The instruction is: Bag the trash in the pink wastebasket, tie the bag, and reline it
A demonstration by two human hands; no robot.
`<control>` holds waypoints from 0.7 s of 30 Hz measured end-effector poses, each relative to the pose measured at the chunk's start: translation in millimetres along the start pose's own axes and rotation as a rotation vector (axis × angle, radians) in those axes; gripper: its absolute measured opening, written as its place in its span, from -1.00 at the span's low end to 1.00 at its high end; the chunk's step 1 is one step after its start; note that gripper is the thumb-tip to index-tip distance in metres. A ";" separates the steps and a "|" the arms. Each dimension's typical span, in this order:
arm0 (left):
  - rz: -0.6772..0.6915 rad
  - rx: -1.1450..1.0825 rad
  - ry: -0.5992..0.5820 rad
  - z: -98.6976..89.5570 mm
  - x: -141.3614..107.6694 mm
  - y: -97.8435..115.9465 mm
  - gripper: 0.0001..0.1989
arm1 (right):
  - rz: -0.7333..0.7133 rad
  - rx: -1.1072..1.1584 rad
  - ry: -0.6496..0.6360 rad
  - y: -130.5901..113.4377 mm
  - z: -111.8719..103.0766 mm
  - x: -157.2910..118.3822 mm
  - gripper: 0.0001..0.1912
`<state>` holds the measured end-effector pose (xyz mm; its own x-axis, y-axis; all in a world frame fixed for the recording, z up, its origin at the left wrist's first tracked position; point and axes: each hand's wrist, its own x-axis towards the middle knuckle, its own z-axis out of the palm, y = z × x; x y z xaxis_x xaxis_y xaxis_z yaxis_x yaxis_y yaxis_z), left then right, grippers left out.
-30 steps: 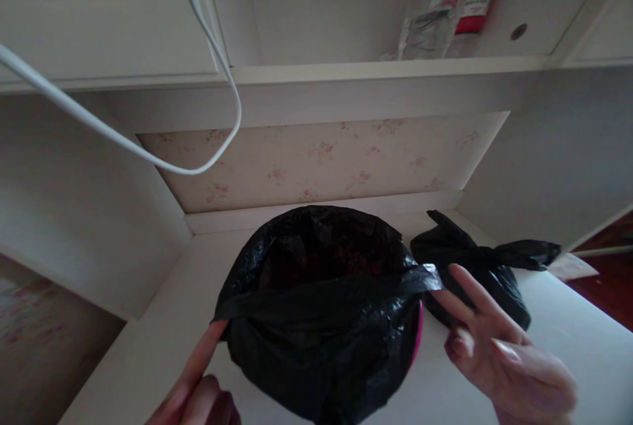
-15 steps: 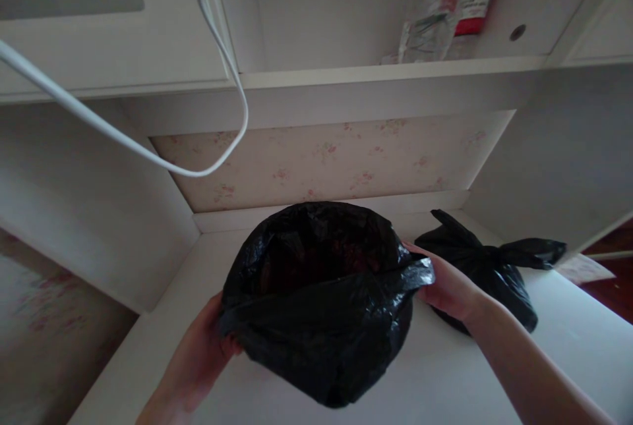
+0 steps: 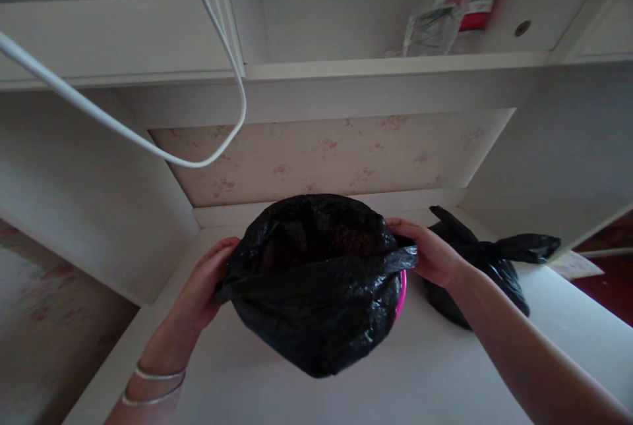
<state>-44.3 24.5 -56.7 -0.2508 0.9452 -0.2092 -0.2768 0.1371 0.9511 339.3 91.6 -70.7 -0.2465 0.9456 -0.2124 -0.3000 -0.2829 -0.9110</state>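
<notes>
A black plastic bag (image 3: 316, 319) hangs open-mouthed over a container, of which only a bright pink edge (image 3: 401, 294) shows on the right. Dark reddish contents lie inside the mouth, too dim to make out. My left hand (image 3: 208, 283) grips the bag at its left side, fingers partly hidden behind the black folds. On the opposite side, my right hand (image 3: 429, 252) is closed on the bag's rim near a gathered flap. Just beyond that hand, a second black bag (image 3: 502, 277) sits knotted on the white surface.
The white surface (image 3: 247, 372) runs beneath a shelf, with flowered wallpaper (image 3: 316, 155) behind. A white cable (image 3: 198, 163) loops down at upper left. A clear plastic container (image 3: 432, 26) and a red-and-green package (image 3: 482, 0) stand on the shelf above.
My left hand has slid up along the bag's side, and two bracelets now show on the wrist. The right hand has shifted slightly left, and the pink edge has come into view.
</notes>
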 end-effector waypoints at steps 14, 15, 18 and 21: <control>0.468 0.356 0.178 8.3 17.2 2.4 -0.89 | -0.140 -0.148 0.136 -24.7 14.4 18.7 -0.66; 0.553 0.432 0.162 10.8 15.1 2.4 -0.96 | -0.155 -0.157 0.144 -25.8 15.5 21.2 -0.67; 0.789 0.656 0.103 18.2 10.6 1.5 -0.85 | -0.213 -0.211 0.175 -27.6 15.9 30.1 -0.66; 0.699 0.636 0.087 21.4 10.4 2.6 -0.82 | -0.270 -0.338 0.210 -32.1 11.7 39.8 -0.57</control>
<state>-27.8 41.0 -51.5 -0.2442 0.8524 0.4624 0.5131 -0.2910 0.8075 328.4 136.5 -45.8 0.0011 0.9999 0.0121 -0.0030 0.0121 -0.9999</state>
